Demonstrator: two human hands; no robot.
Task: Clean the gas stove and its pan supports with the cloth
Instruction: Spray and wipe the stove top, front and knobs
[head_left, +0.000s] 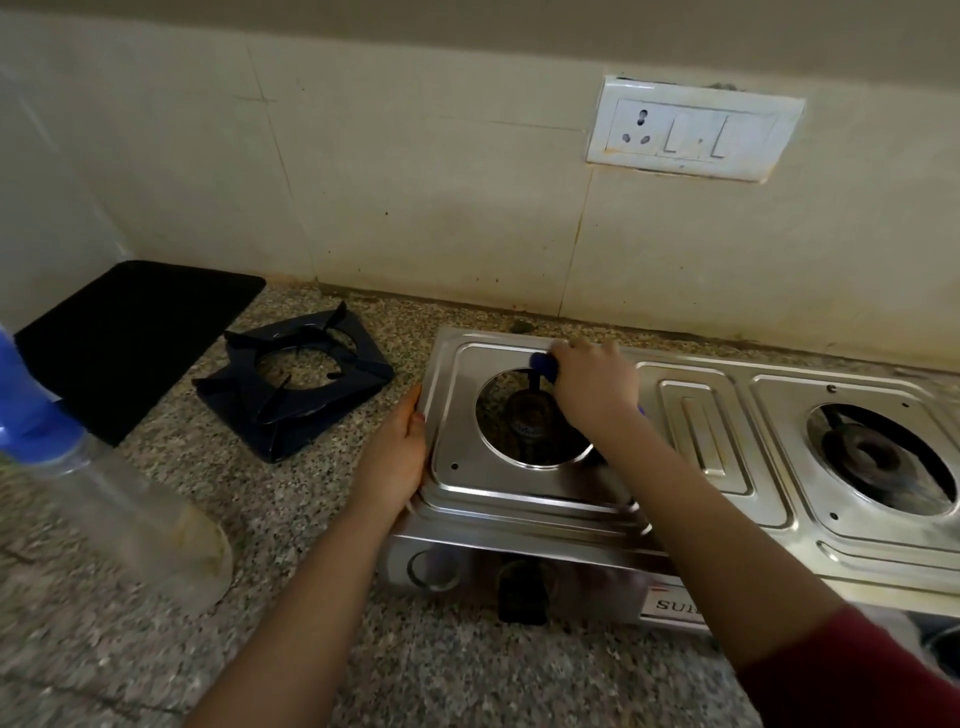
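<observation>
**Gas stove** (524, 499): steel, two burners, on granite counter.
**Left hand** (397, 452): fingers straight, pressed flat against the stove's left edge.
**Right hand** (592, 387): fingers curled round blue cloth (544, 364) at the back rim of the left burner opening.
**Pan support** (363, 371): lay on the counter left of the stove, apart.
**Risks, judged:**
- The cloth could snag on the exposed burner (530, 415).
- Hard rubbing could slide the stove.
- A forearm could nudge the black knob (522, 592).
- The left elbow could topple the spray bottle (130, 514).

Blue cloth (544, 365) mostly hidden under right hand (595, 387); bottle (130, 499) blurred, cropped left.
</observation>
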